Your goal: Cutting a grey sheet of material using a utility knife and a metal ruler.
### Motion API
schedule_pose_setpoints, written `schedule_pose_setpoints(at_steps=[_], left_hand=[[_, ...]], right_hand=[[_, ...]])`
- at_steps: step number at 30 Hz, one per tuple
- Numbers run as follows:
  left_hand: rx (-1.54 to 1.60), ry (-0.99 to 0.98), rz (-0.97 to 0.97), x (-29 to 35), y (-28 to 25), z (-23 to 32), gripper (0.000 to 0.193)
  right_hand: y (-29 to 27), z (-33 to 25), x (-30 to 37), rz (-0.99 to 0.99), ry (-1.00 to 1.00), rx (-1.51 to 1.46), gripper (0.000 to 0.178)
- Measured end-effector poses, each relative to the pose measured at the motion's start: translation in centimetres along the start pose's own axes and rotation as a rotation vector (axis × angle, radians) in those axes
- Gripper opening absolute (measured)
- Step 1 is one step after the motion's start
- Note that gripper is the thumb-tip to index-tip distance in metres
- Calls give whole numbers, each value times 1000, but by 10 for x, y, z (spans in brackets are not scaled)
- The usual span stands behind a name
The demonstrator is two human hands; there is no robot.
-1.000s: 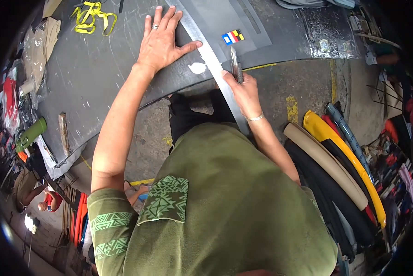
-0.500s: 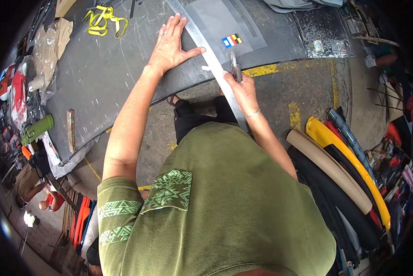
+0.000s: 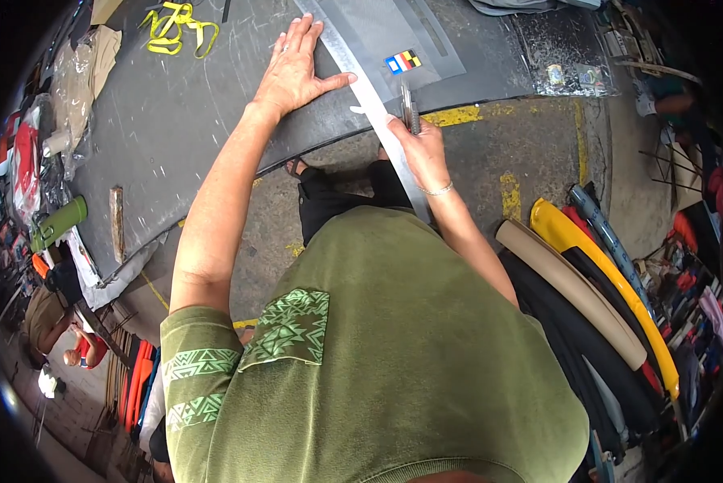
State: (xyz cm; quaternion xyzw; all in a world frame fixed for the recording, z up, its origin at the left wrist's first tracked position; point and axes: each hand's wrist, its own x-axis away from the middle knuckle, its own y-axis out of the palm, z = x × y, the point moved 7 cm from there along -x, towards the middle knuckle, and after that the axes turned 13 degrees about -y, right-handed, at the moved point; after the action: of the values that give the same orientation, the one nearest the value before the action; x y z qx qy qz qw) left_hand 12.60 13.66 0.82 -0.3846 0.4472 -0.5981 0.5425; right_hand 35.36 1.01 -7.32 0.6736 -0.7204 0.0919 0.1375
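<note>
My left hand [image 3: 291, 80] lies flat with fingers spread on the dark worktable, its thumb on a long metal ruler [image 3: 365, 91]. The ruler runs diagonally from the far side of the table and sticks out past its near edge toward my body. In my right hand [image 3: 426, 153] is a snap-off utility knife [image 3: 410, 109], blade pointing away from me, just right of the ruler. Under the ruler's right side lies a translucent grey sheet [image 3: 378, 44] with a small multicoloured patch [image 3: 402, 62]. A thin white strip [image 3: 357, 109] pokes out left of the ruler.
Yellow webbing [image 3: 168, 28] lies tangled on the worktable [image 3: 184, 113] at the far left. A green roll [image 3: 59, 223] and a wooden stick [image 3: 117, 224] are at its left edge. Rolled materials, including a yellow roll [image 3: 607, 274], stand to my right. Another person [image 3: 84, 352] is at lower left.
The whole view has shifted slightly. Both hands keep nearly the same places along the ruler, with the knife still in the right hand.
</note>
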Motion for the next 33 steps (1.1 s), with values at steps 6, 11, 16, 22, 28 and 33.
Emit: schedule_pose_setpoints(at_steps=[6, 11, 16, 22, 28, 33], left_hand=[[-10, -10, -12, 0, 0, 0, 126], [33, 0, -6, 0, 2, -1, 126], [42, -2, -4, 1, -1, -1, 125], [107, -35, -123, -3, -5, 3, 114], [777, 367, 27, 9, -26, 4, 114], [-55, -53, -121, -9, -21, 25, 115]], right_hand=[[2, -6, 2, 5, -6, -50, 28], [1, -3, 0, 19, -7, 4, 28], [3, -8, 1, 33, -8, 21, 30], [-2, -3, 1, 61, -11, 43, 33], [2, -5, 0, 12, -10, 45, 31], [-26, -40, 5, 30, -148, 425, 29]])
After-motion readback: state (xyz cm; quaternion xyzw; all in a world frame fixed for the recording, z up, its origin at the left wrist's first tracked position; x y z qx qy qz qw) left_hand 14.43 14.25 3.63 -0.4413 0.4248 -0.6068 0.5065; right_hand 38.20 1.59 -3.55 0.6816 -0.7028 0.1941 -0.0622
